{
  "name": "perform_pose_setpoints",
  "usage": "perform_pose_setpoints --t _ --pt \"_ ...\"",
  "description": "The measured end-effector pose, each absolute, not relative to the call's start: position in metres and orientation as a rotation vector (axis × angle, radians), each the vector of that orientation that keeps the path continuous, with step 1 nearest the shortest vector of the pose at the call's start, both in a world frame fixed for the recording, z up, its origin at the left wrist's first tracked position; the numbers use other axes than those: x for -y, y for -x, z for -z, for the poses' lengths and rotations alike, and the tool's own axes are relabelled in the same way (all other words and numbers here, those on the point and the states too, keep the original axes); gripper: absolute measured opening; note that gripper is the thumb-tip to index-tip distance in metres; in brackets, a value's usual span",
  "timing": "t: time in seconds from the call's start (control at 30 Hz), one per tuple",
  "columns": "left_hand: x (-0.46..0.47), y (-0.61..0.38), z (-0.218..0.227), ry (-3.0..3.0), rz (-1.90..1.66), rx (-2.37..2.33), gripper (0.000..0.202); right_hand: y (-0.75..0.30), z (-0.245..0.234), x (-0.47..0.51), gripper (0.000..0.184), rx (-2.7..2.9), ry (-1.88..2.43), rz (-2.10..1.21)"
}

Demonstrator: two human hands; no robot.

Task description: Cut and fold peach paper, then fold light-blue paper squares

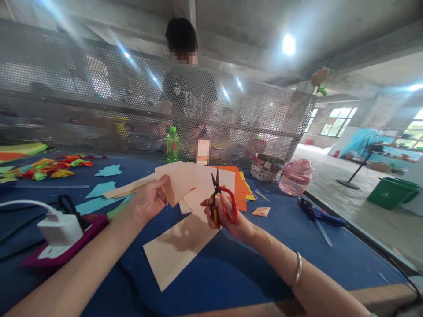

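Peach sheet lies nearest on the blue table, flat and straight-edged, seemingly uncut. Just beyond it the right hand is curled through the red loops of the scissors, whose blades stand upright and almost together, cutting nothing. The left hand pinches a smaller peach piece between thumb and fingers, lifted off the table and apart from the blades. Judging by the orange offcut and the light-blue shapes lying about, some cutting is done. The stack of orange sheets behind looks whole, so plenty seems left. Farther back stand a green bottle and a pink jar; no label or writing on them can be read
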State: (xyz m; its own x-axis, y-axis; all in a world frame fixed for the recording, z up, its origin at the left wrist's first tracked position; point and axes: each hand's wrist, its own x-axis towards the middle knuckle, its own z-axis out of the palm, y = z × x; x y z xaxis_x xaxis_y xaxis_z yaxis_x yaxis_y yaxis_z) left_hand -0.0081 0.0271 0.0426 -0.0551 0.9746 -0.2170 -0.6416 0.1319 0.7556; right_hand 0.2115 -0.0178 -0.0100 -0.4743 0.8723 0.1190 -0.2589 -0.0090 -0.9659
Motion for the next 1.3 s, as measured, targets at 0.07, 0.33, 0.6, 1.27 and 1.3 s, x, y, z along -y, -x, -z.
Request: perform_pose_setpoints --t 0.07,0.33,0.6,1.27,1.3 --pt "-0.028 0.01 -0.043 -0.479 -1.402 -0.849 0.023 -0.211 0.01 0.02 0.069 1.43 0.66 -1.696" --pt "-0.027 0.013 -0.048 -0.424 -1.42 -0.816 0.026 -0.211 -0.002 0.037 0.073 1.643 0.494 -1.792" --pt "-0.033 0.017 -0.041 -0.493 -1.424 -0.854 0.023 -0.21 -0.002 0.037 0.073 1.607 0.554 -1.803" --pt "-0.03 0.016 -0.045 -0.441 -1.444 -0.809 0.024 -0.213 -0.004 0.035 0.078 1.666 0.556 -1.758" --pt "-0.03 0.016 -0.046 -0.443 -1.446 -0.809 0.025 -0.213 -0.004 0.036 0.078 1.667 0.558 -1.758"
